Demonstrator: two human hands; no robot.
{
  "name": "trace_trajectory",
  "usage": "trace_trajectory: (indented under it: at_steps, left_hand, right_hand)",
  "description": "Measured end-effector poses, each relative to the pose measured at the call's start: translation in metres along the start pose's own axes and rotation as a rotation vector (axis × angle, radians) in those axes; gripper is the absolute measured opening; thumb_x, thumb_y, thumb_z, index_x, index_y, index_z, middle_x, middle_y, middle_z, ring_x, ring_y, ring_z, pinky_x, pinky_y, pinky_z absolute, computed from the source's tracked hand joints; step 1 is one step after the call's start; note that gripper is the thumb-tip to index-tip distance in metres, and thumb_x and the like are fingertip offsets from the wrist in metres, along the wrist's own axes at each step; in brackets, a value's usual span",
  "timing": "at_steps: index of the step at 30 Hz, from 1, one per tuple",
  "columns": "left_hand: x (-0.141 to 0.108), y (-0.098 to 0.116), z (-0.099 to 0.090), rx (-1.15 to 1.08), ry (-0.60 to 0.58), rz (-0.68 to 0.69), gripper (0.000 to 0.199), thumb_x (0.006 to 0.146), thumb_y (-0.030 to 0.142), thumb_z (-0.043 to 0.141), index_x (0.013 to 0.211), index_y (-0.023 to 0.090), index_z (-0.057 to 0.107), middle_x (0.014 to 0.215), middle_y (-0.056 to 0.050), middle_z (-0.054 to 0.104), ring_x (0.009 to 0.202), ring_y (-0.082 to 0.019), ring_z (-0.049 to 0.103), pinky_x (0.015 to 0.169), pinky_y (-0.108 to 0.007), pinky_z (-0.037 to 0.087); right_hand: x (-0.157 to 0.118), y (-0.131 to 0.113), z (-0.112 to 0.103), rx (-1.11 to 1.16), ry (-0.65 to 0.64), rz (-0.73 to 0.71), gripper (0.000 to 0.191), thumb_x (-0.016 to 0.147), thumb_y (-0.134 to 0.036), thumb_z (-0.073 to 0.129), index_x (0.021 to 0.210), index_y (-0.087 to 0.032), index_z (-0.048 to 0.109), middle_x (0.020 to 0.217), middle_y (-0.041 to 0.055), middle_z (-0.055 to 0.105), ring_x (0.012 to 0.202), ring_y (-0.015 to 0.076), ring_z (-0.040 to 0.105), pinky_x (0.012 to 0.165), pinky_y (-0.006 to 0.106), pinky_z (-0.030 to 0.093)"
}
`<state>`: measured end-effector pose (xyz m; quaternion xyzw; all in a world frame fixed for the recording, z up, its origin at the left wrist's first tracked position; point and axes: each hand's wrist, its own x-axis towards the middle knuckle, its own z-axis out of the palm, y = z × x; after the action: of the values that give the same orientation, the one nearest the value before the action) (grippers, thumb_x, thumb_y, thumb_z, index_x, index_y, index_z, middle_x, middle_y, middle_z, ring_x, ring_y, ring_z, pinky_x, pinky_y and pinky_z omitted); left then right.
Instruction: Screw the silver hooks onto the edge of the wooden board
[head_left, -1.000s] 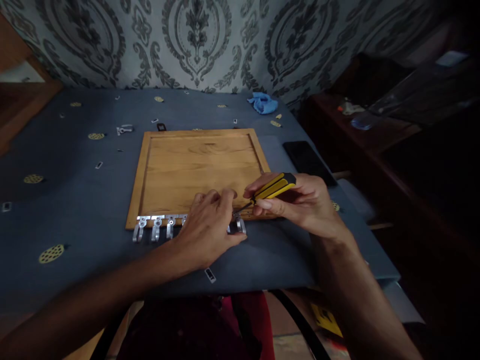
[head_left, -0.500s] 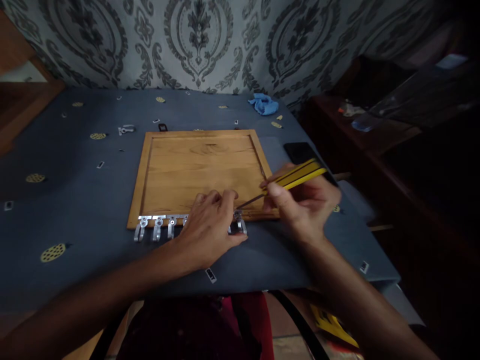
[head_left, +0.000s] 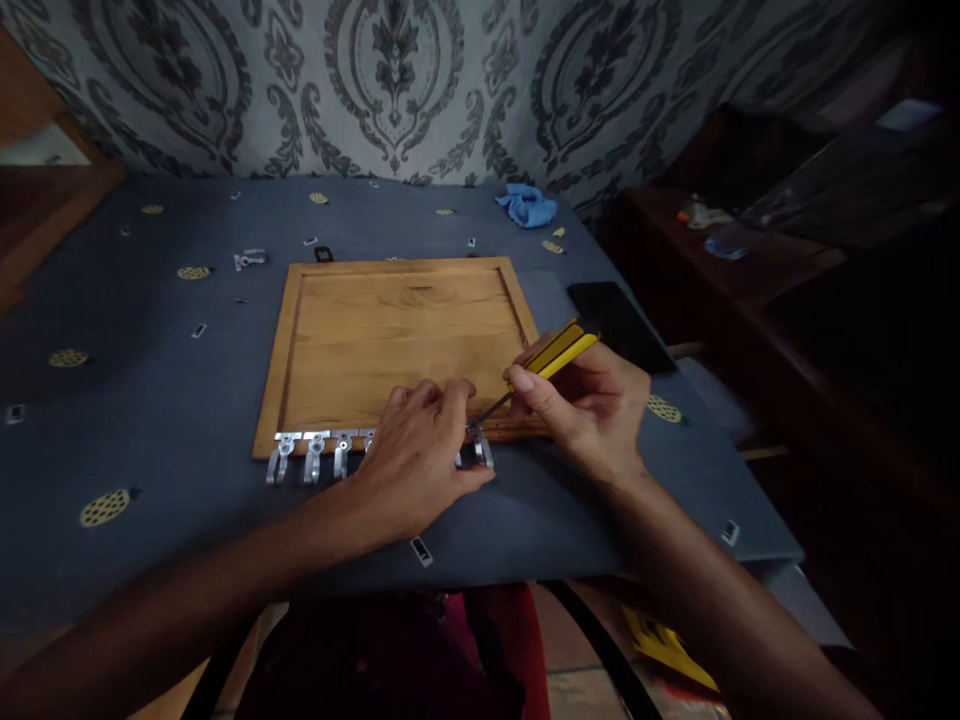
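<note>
A framed wooden board (head_left: 405, 330) lies on the table, with several silver metal hooks (head_left: 315, 462) in a row along its near edge. My left hand (head_left: 420, 455) is bent over that edge, fingertips on the wood and thumb beside the metal hook (head_left: 481, 450) at the row's right end, steadying it there. It covers the middle hooks. In my right hand (head_left: 592, 405) a yellow and black screwdriver (head_left: 559, 352) is pinched at a slant. The shaft points down left to the top of the right-end hook; whether its tip sits in a screw is too small to tell.
Beyond the board's far left corner lie a loose metal hook (head_left: 250, 259) and a small dark buckle-like piece (head_left: 323, 254). A blue cloth (head_left: 527, 206) rests at the back. Right of the board is a black phone-like slab (head_left: 619, 320) on the blue tablecloth (head_left: 187, 420).
My right hand has moved left and slightly down with the screwdriver, whose handle now stands nearer the hook. My left hand keeps its place on the board's edge.
</note>
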<state>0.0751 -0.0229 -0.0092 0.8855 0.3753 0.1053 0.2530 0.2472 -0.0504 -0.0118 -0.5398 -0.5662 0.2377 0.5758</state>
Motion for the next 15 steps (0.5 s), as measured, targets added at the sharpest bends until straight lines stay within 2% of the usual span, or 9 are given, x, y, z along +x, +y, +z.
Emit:
trace_trajectory:
  at_steps: [5,9,15]
  left_hand:
    - [0.000,0.001,-0.001,-0.001,0.004,0.012,0.045,0.078,0.028,0.078,0.108,0.021,0.045,0.109,-0.008,0.066,0.110,-0.030,0.059,0.093,-0.045,0.044]
    - [-0.001,0.001,-0.001,0.021,-0.008,0.007,0.048,0.078,0.030,0.078,0.112,0.018,0.046,0.108,-0.009,0.066,0.108,-0.030,0.059,0.092,-0.046,0.045]
    - [0.000,0.001,-0.002,0.019,-0.011,0.020,0.047,0.079,0.030,0.078,0.111,0.017,0.047,0.107,-0.009,0.066,0.106,-0.030,0.059,0.091,-0.046,0.045]
  right_hand:
    - [0.000,0.003,-0.001,-0.017,-0.014,-0.012,0.027,0.074,-0.041,0.084,0.073,-0.022,0.065,0.067,-0.0009,0.060,0.054,0.0126,0.055,0.045,0.027,0.046]
    - [0.001,-0.003,-0.003,0.054,-0.117,-0.049,0.022,0.076,-0.037,0.083,0.072,-0.023,0.067,0.073,0.0007,0.065,0.061,0.0136,0.060,0.053,0.028,0.051]
    - [0.007,-0.012,-0.010,0.174,-0.274,0.092,0.021,0.074,-0.035,0.085,0.079,-0.021,0.071,0.079,0.0008,0.069,0.059,0.0120,0.065,0.052,0.025,0.059]
